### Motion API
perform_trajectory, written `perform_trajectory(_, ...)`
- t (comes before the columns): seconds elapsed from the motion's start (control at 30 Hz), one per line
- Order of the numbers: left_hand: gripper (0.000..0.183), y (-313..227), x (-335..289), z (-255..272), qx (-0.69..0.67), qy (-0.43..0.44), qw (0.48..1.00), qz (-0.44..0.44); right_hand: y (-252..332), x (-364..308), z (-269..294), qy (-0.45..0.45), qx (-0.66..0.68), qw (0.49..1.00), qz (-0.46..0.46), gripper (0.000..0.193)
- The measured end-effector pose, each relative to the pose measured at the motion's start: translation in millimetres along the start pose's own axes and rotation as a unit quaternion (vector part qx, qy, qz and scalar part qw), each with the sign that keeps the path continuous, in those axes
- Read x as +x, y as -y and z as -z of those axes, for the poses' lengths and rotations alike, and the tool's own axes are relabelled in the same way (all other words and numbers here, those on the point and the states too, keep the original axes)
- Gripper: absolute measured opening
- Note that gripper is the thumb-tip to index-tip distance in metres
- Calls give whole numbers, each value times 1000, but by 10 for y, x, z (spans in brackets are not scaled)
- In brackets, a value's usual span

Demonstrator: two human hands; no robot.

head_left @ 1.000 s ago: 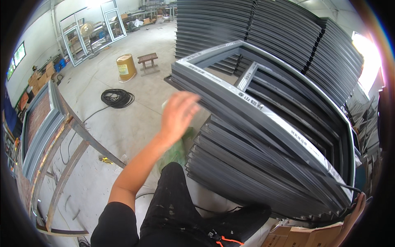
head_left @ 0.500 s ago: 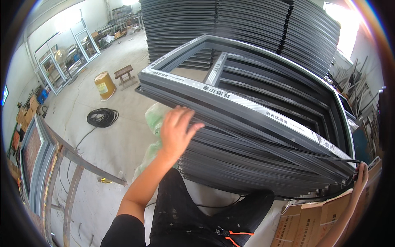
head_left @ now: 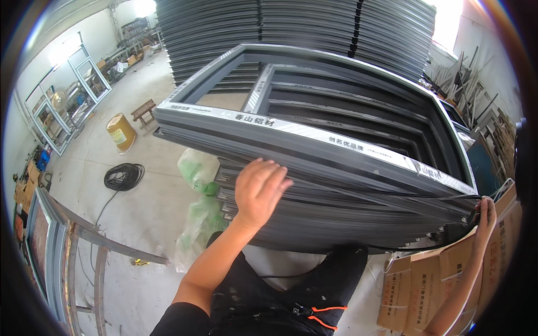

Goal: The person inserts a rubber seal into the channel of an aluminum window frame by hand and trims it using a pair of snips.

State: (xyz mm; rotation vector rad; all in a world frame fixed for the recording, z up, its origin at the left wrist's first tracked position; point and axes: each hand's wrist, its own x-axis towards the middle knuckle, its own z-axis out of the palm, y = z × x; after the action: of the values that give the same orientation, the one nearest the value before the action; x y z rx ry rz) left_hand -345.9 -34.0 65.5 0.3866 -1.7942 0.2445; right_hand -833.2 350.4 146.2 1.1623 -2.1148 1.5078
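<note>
Concrete workshop floor (head_left: pixel 84 185) lies below a stack of dark aluminium frames, whose top frame (head_left: pixel 314 140) both hands seem to steady: left hand (head_left: pixel 259 190) fingers spread flat on its near rail, right hand (head_left: pixel 485 215) curled round its corner, next needing an even two-handed lift.

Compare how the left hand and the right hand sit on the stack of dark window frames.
The left hand lies flat with fingers spread on the front edge of the stack of dark frames, near its left part; the right hand curls its fingers at the stack's far right corner. The left hand shows in full, the right hand only partly, at the picture's rim. Both are bare and touch the stack.
</note>
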Motion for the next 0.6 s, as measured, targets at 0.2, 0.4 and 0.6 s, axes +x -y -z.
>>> perform_trajectory(0.2,26,-75,-102,-100,18,-29,998,57,194,-160,-52,21,12,999,-37,25)
perform_trajectory(0.4,27,-639,5,-409,-56,0,998,6,265,-333,-116,12,27,999,-25,23)
perform_trajectory(0.6,27,-599,-176,-552,-51,-55,997,18,240,-415,-119,-4,29,999,-39,22)
